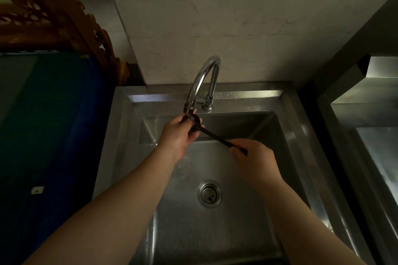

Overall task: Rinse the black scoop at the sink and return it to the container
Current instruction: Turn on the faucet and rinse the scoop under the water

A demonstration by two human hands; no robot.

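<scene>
The black scoop is a thin long-handled tool held over the steel sink. Its small bowl sits right under the spout of the curved chrome faucet. My left hand wraps its fingers around the bowl end, partly hiding it. My right hand pinches the far end of the handle, lower and to the right. Whether water runs from the spout is too dim to tell. The container is not in view.
The drain strainer lies in the basin floor below my hands. A blue surface borders the sink on the left, with carved wooden furniture behind it. A second steel unit stands to the right. A pale wall rises behind the faucet.
</scene>
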